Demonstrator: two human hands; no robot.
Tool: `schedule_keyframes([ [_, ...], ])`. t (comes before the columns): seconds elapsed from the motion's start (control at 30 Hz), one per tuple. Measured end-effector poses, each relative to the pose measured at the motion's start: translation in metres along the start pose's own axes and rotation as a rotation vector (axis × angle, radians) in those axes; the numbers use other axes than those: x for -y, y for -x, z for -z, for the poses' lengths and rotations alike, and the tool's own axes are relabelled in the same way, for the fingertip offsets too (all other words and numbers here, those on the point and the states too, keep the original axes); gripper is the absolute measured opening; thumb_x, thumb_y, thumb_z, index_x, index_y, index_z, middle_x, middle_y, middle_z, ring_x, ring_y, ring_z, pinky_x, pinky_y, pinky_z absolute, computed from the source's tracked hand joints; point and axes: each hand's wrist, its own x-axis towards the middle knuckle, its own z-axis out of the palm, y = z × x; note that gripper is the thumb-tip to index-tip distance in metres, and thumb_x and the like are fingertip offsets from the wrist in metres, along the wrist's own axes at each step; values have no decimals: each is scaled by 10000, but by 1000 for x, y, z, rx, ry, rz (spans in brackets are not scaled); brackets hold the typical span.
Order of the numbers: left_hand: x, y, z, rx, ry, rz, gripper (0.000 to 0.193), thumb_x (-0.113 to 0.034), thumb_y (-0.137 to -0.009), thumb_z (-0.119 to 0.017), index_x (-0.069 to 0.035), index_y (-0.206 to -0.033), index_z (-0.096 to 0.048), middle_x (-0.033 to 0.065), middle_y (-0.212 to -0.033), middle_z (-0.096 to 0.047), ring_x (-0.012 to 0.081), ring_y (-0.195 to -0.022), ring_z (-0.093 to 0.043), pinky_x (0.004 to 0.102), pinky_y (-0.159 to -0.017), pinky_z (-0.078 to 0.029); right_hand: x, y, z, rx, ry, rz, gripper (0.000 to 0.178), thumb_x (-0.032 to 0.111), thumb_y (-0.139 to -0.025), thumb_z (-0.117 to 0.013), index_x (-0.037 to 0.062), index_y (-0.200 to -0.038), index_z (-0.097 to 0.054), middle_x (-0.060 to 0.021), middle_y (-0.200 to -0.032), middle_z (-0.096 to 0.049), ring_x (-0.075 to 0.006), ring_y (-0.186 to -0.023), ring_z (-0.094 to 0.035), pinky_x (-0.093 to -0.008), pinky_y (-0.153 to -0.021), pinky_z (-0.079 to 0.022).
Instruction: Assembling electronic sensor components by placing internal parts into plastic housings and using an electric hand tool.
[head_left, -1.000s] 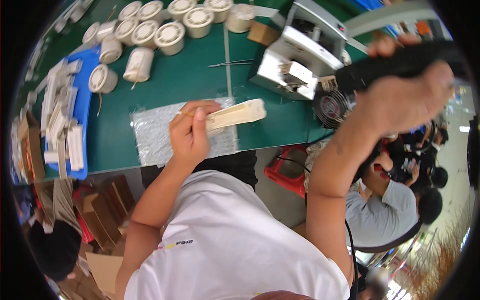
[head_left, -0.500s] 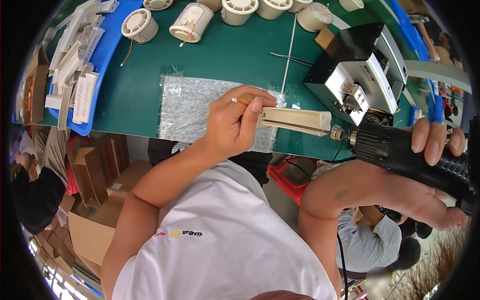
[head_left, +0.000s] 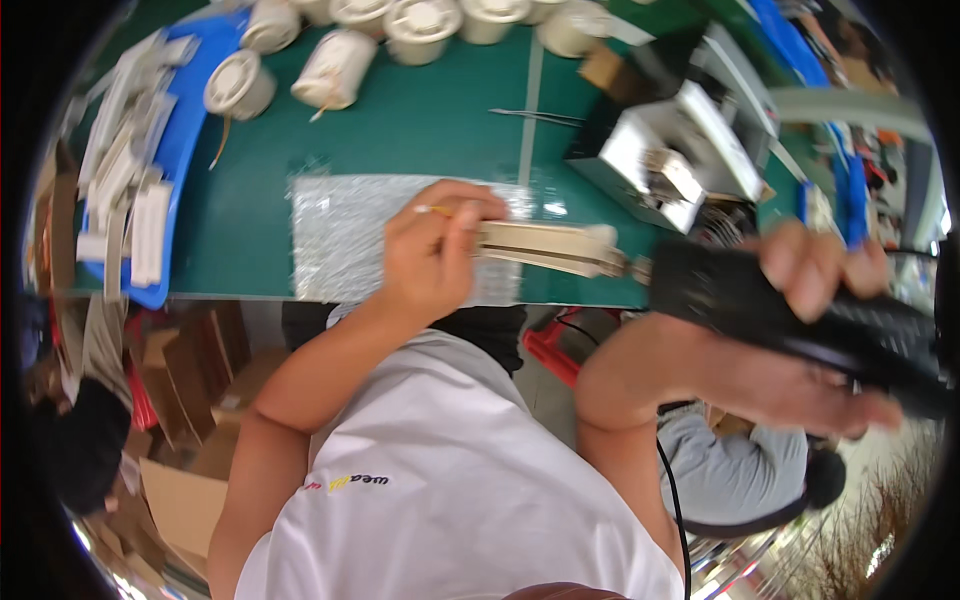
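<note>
Blue tray: heaped, beside its rim [head_left: 188, 165], with long pale pieces [head_left: 150, 230]; whether these are finished or waiting cannot be told.
Round housings: pale, grouped along the far side of the green desk [head_left: 420, 140]; a loose wire is seen at some; none is being handled.
Bubble-wrap mat: laid flat near the desk's front edge, partly hidden by the left hand [head_left: 430, 255].
Left hand: closed on the left end of a long pale part [head_left: 550, 245]; a thin yellow wire [head_left: 438, 210] with a small white connector shows at the fingers.
Long pale part: held above the desk, roughly level; apparently mid-work — the driver's tip is held at its right end; whether a screw is seated is lost in blur.
Boxy machine: black and silver [head_left: 630, 160], standing behind the driver, untouched.
Right hand [head_left: 810, 270]: wrapped around a black driver [head_left: 720, 295]; release of part and tool appears left to do.
</note>
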Motion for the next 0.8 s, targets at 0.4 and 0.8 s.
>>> schedule_keyframes([
  [0.4,-5,-3,1,61,-69,65,300,-66,-1012,-439,64,-897,-684,147,-907,-700,242,-826,-690,313,-744,-527,4,-108,38,147,815,808,387,385,-1012,-529,21,-1097,-429,-232,-793,-613,-296,-543,-603,-402,-466,-542],
  [0.8,-1,0,-2,-5,-44,62,226,-22,-964,-512,29,-861,-707,141,-887,-708,222,-737,-682,295,-668,-532,46,-31,22,220,-141,3,753,630,-818,-630,-45,-1098,-446,-132,-869,-539,-210,-778,-545,-312,-662,-431],
])
